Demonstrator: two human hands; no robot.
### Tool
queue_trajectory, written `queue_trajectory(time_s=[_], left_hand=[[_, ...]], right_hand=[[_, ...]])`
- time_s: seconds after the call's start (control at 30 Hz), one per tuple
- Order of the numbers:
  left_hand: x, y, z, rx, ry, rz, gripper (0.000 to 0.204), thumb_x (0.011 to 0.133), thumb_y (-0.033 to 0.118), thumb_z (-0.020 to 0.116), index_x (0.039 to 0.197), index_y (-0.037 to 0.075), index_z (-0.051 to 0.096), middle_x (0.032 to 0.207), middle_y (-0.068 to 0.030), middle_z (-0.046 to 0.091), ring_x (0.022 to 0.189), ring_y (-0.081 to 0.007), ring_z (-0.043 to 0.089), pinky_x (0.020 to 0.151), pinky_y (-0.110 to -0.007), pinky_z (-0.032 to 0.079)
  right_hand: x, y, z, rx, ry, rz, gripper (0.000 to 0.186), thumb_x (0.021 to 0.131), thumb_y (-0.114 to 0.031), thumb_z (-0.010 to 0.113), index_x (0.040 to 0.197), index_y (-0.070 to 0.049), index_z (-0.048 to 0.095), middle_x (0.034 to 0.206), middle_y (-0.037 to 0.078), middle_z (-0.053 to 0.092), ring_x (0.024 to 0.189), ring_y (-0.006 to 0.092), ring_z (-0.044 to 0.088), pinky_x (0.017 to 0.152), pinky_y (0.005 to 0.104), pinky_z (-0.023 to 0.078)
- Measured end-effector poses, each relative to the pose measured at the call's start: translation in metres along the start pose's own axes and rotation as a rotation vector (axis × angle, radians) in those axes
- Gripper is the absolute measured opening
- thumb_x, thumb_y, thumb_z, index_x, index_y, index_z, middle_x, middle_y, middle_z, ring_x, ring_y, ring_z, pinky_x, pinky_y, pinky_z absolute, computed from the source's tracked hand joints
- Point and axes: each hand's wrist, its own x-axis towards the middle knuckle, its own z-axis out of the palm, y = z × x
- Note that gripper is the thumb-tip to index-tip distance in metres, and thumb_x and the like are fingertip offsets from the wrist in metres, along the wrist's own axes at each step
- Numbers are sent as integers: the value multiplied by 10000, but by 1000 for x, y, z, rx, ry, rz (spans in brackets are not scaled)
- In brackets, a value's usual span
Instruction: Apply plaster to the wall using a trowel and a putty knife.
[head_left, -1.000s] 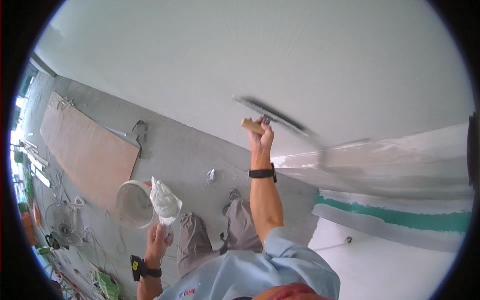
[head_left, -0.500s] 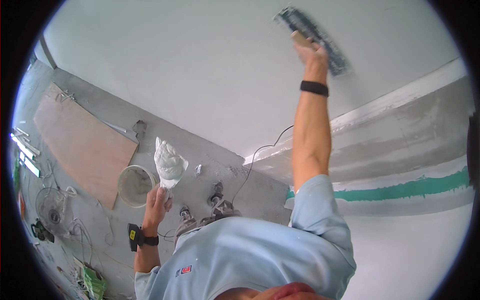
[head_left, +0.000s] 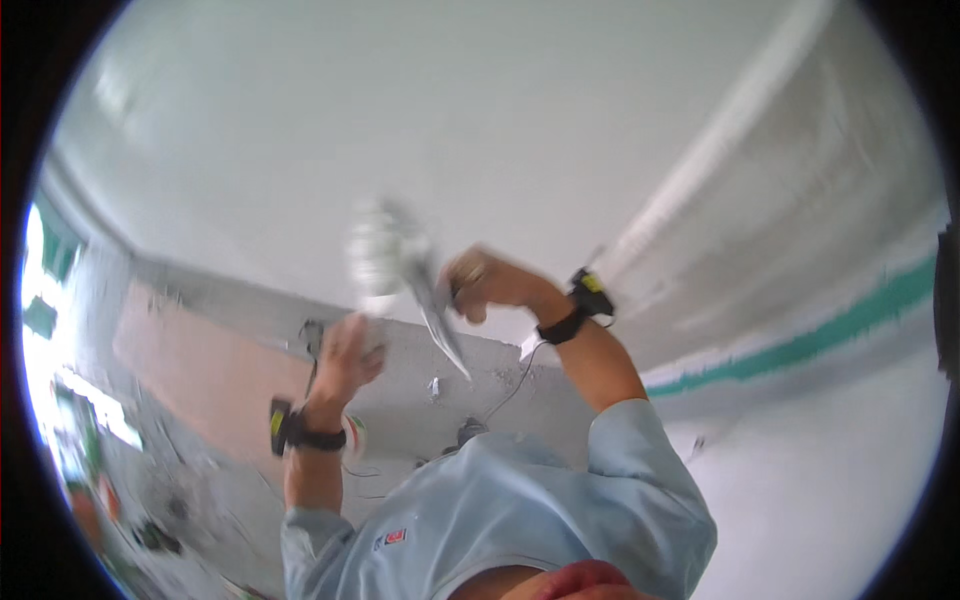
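My left hand (head_left: 352,358) is closed round the handle of a putty knife whose blade is hidden under a heap of white putty (head_left: 376,255). That heap is smeared by motion. Close on its right, my right hand (head_left: 486,282) grips a wide flat trowel (head_left: 438,325), seen nearly edge-on and slanting down to the right. The trowel's upper part meets or overlaps the putty; blur keeps me from telling whether they touch. Behind both tools is a pale, smooth wall (head_left: 480,130).
A grey ledge-like band (head_left: 780,200) and a green strip (head_left: 800,340) run along the right. Down on the floor lie a pinkish board (head_left: 210,360), a dark cable (head_left: 515,385) and blurred clutter at the left. A bucket (head_left: 355,437) shows partly behind my left wrist.
My right hand has come down and left from the wall with the trowel, now beside the putty. My left hand has risen slightly to the right. The whole view has shifted.
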Motion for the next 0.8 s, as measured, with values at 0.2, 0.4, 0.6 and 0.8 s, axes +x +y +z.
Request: queue_trajectory(time_s=[0.2, 0.4, 0.6, 0.8], left_hand=[[4, 51, -21, -244, 161, 82, 335, 898, 427, 353, 884, 114, 471, 597, 26, 383, 397, -47, 314, 304, -174, 214], [2, 53, 2, -217, 202, 39, 352, 904, 422, 338, 836, 96, 450, 531, 25, 354, 367, -46, 287, 292, -177, 202], [-8, 28, -27, -246, 331, -6, 372, 896, 430, 357, 851, 77, 465, 538, 21, 377, 401, -45, 311, 337, -179, 242], [-24, 16, -89, -243, 269, -117, 392, 903, 403, 347, 816, 39, 466, 530, 18, 382, 426, -66, 330, 387, -208, 263]], right_hand=[[-57, 158, -46, 57, 1207, 76, 89, 677, -96, 562, 681, -9, 581, 615, 80, 581, 574, 153, 550, 519, 298, 423], [-81, 140, -125, -241, 1832, -236, 115, 680, -51, 552, 753, 38, 558, 695, 110, 587, 631, 178, 557, 619, 284, 444], [-80, 185, -172, -499, 1960, -126, 150, 698, -62, 573, 820, 25, 557, 774, 116, 558, 782, 281, 546, 711, 338, 443], [41, 139, -113, -420, 1709, -291, 180, 691, -63, 580, 806, 66, 532, 721, 133, 568, 585, 190, 558, 505, 292, 476]])
